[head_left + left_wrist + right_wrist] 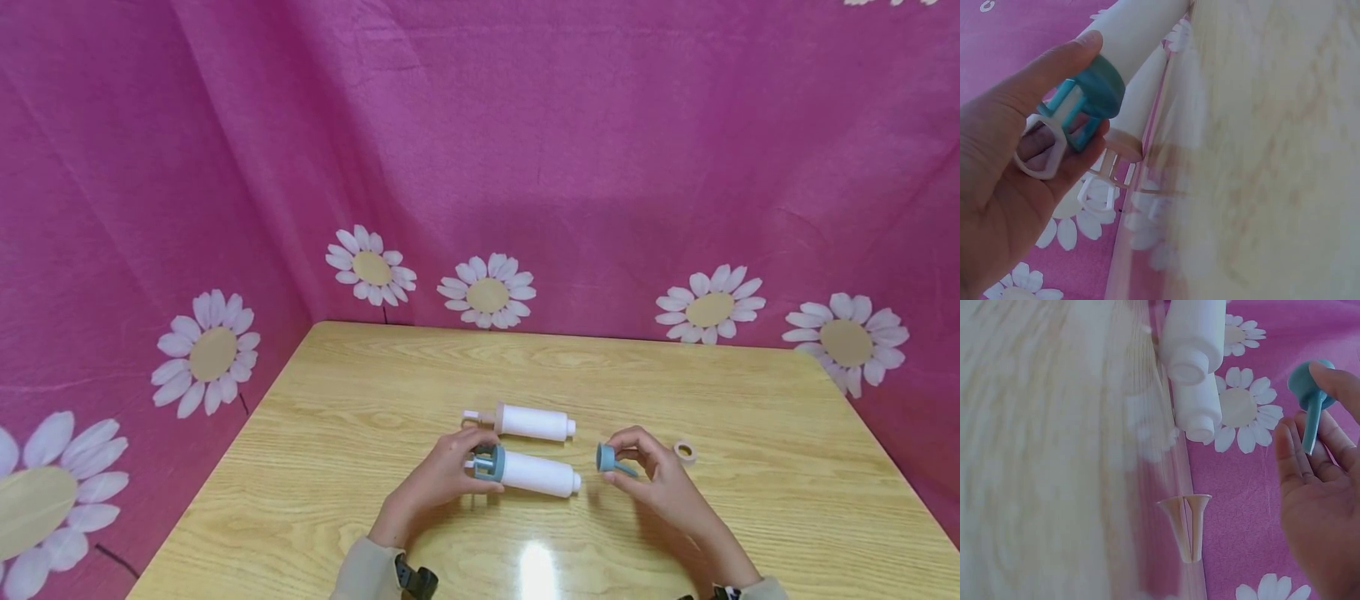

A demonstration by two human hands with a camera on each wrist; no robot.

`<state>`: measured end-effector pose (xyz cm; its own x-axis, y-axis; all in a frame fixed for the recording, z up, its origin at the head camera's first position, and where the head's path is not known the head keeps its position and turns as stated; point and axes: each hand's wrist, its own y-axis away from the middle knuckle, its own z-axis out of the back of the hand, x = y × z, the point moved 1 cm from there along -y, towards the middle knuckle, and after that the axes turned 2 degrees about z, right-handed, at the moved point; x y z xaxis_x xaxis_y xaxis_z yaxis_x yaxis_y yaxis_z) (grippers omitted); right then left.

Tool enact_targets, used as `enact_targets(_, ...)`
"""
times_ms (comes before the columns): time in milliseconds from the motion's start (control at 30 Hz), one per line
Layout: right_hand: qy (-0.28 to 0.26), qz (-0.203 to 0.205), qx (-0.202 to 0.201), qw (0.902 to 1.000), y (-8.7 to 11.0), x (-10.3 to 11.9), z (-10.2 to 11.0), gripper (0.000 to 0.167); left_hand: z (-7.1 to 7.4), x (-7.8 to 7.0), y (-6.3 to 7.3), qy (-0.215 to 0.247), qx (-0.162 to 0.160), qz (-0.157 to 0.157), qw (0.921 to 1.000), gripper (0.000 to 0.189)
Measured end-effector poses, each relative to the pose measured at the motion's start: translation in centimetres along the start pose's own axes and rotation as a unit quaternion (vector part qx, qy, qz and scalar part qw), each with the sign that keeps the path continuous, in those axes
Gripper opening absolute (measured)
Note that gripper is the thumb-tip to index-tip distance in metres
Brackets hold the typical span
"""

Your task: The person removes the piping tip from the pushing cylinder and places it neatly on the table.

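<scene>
Both of my hands are occupied at the yellowish wood-grain worktop [360, 375]. With my left hand [444, 468] I grip a white cylinder [540, 474] by the teal collar [490, 463] at its left end, thumb on one side and fingers on the other. A white hexagonal loop [1060, 147] sticks out past that collar, and the narrow white neck at the opposite end points to my right. I cannot tell whether this cylinder touches the surface.

Just beyond it, roughly parallel, a second white cylinder [536, 422] lies on its side, fitted with a pinkish-beige collar [500, 419]; no hand is on it.

My right hand [663, 483] pinches a round teal cap with a thin stem [605, 457] between thumb and fingers, apart from the neck of the cylinder I hold. Near the back of that hand, a small pale beige ring-shaped piece [677, 455] sits on the worktop. Behind everything hangs magenta cloth [600, 125] printed with white daisies.
</scene>
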<state>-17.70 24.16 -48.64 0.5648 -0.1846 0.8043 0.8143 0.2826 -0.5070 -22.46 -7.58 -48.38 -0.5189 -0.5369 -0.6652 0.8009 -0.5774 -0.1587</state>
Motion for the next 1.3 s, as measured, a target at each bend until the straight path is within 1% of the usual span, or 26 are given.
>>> enact_targets(267, 0.009, -0.016, 0.004, 0.9998, 0.02, -0.07, 0.15, 0.031, 0.13, 0.25, -0.13, 0.000, 0.021, 0.008, 0.9998, 0.055)
enact_targets(467, 0.004, -0.025, 0.010, 0.9996, 0.07, -0.15, 0.19, 0.030, 0.09, 0.22, 0.05, -0.005, 0.038, 0.030, 0.9988, 0.057)
enact_targets(567, 0.001, -0.023, 0.013, 0.9996, 0.13, -0.26, 0.21, 0.030, 0.02, 0.37, 0.07, -0.007, 0.045, 0.036, 0.9983, 0.057)
enact_targets(800, -0.003, -0.027, 0.018, 0.9995, 0.30, -0.42, 0.26, 0.031, -0.17, 0.80, 0.05, -0.019, 0.043, 0.018, 0.9987, 0.059)
enact_targets(900, -0.002, -0.028, 0.017, 0.9995, 0.33, -0.44, 0.25, 0.031, -0.16, 0.87, 0.09, -0.020, 0.044, 0.017, 0.9987, 0.060)
enact_targets(1067, 0.000, -0.030, 0.015, 0.9994, 0.33, -0.37, 0.24, 0.030, -0.04, 0.82, 0.15, -0.005, 0.050, 0.025, 0.9984, 0.063)
enact_targets(1133, 0.000, -0.031, 0.016, 0.9994, 0.30, -0.31, 0.24, 0.030, 0.05, 0.77, 0.20, 0.007, 0.051, 0.036, 0.9980, 0.064)
enact_targets(1233, 0.004, -0.032, 0.016, 0.9994, 0.24, -0.21, 0.27, 0.029, 0.18, 0.64, 0.27, 0.017, 0.044, 0.040, 0.9981, 0.064)
enact_targets(1300, 0.008, -0.037, 0.016, 0.9992, 0.21, -0.16, 0.29, 0.029, 0.23, 0.53, 0.30, 0.023, 0.034, 0.033, 0.9986, 0.062)
